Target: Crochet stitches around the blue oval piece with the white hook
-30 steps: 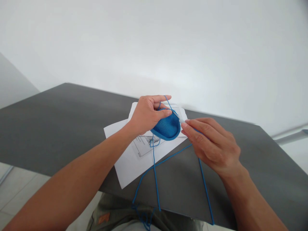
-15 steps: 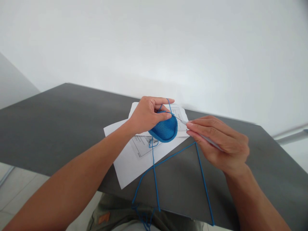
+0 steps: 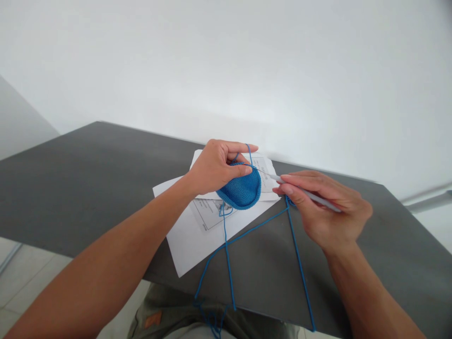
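A round blue crochet piece (image 3: 242, 188) with a curled rim is pinched at its upper edge by my left hand (image 3: 221, 165). Blue yarn (image 3: 250, 154) loops over the outstretched index finger of that hand. My right hand (image 3: 325, 202) grips a grey-handled crochet hook (image 3: 319, 200) like a pen. The hook's thin metal shaft points left to the piece's top edge, close to my left thumb; whether its tip sits in a stitch is too small to tell. Fingers of my left hand behind the piece are partly hidden.
Printed paper sheets (image 3: 183, 240) lie under the work on the dark grey table (image 3: 116, 174). Strands of blue yarn (image 3: 300, 263) cross the table and hang over its front edge near my lap. A white wall (image 3: 226, 70) rises behind the table.
My right hand has turned and shifted slightly right with the crochet hook, showing more of its handle. A small bunch of blue yarn now shows beneath that hand. My left hand has barely moved.
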The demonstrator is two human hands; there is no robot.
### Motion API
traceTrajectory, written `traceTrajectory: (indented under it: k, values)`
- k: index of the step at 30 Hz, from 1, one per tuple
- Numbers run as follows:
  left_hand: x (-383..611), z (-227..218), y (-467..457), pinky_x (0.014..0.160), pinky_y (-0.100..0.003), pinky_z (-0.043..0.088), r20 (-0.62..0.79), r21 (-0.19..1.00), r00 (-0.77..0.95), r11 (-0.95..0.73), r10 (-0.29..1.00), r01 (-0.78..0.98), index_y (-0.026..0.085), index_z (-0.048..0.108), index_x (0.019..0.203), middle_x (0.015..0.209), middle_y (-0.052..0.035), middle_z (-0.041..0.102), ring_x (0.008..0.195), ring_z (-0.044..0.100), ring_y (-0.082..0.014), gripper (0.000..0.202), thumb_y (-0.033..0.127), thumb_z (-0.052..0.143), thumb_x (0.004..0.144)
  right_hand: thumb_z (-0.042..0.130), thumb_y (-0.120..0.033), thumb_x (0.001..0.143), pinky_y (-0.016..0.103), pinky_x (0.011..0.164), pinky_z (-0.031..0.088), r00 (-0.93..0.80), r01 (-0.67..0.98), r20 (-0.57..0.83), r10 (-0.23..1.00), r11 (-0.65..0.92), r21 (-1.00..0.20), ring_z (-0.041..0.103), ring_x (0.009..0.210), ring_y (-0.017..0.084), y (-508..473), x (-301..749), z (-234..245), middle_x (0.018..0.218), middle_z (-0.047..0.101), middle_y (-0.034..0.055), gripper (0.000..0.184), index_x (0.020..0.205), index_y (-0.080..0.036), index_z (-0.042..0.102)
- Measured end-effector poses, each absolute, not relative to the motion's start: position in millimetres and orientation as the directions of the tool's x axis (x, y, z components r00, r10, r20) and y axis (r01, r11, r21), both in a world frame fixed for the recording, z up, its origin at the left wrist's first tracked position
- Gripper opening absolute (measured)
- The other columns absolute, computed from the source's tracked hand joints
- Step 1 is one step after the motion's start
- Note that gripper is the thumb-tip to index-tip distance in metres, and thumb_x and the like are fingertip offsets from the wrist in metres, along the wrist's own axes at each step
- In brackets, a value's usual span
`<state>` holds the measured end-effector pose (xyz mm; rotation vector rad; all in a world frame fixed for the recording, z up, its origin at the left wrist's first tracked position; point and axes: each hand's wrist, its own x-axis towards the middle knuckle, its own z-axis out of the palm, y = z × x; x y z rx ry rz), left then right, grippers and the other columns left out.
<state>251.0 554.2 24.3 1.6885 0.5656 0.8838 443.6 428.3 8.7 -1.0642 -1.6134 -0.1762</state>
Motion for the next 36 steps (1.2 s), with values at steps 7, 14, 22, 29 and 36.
traceTrajectory:
  k: [7,14,22,29,36]
  values:
    - [250.9,21.6,559.6,0.065,-0.027,0.053,0.327,0.899,0.616,-0.437,0.717,0.032,0.006,0.075,0.127,0.082,-0.0085,0.081,0.071,0.071,-0.0168,0.054,0.014,0.079,0.073,0.074,0.001,0.084,0.04,0.073,0.065,-0.399,0.727,0.804,0.442,0.686,-0.016,0.076,0.084,0.025,429.0,451.2,16.0,0.097,0.08,0.0135,0.034,0.113,-0.015,0.076]
    - [249.4,21.3,559.7,0.067,-0.028,0.054,0.318,0.917,0.639,-0.399,0.7,-0.018,0.005,0.075,0.126,0.083,-0.0091,0.081,0.071,0.071,-0.0171,0.054,0.015,0.081,0.073,0.077,-0.003,0.084,0.037,0.07,0.062,-0.242,0.717,0.831,0.501,0.669,-0.195,0.075,0.08,0.022,428.4,452.7,13.1,0.091,0.079,0.0084,0.031,0.109,-0.02,0.079]
    - [247.1,22.0,560.5,0.059,-0.025,0.049,0.312,0.923,0.673,-0.382,0.671,-0.047,0.008,0.079,0.118,0.077,-0.0065,0.078,0.067,0.067,-0.0143,0.047,0.014,0.081,0.072,0.081,-0.009,0.084,0.035,0.064,0.062,-0.072,0.683,0.825,0.56,0.63,-0.368,0.076,0.077,0.022,426.6,451.4,12.3,0.087,0.081,0.0032,0.031,0.106,-0.03,0.082]
    - [248.9,22.2,559.7,0.062,-0.026,0.052,0.306,0.928,0.643,-0.372,0.702,-0.035,0.006,0.077,0.122,0.081,-0.0076,0.079,0.069,0.069,-0.015,0.051,0.015,0.081,0.072,0.078,-0.005,0.084,0.035,0.067,0.062,-0.182,0.73,0.841,0.51,0.643,-0.232,0.075,0.078,0.021,427.0,449.9,11.0,0.092,0.081,0.0055,0.035,0.112,-0.026,0.08]
    - [246.0,22.4,562.9,0.065,-0.027,0.052,0.325,0.902,0.677,-0.431,0.661,-0.011,0.007,0.076,0.123,0.081,-0.0079,0.079,0.071,0.069,-0.0158,0.051,0.015,0.081,0.073,0.078,-0.003,0.084,0.036,0.073,0.063,-0.253,0.721,0.829,0.499,0.669,-0.182,0.077,0.081,0.022,426.0,451.6,14.3,0.093,0.081,0.0076,0.034,0.112,-0.022,0.079]
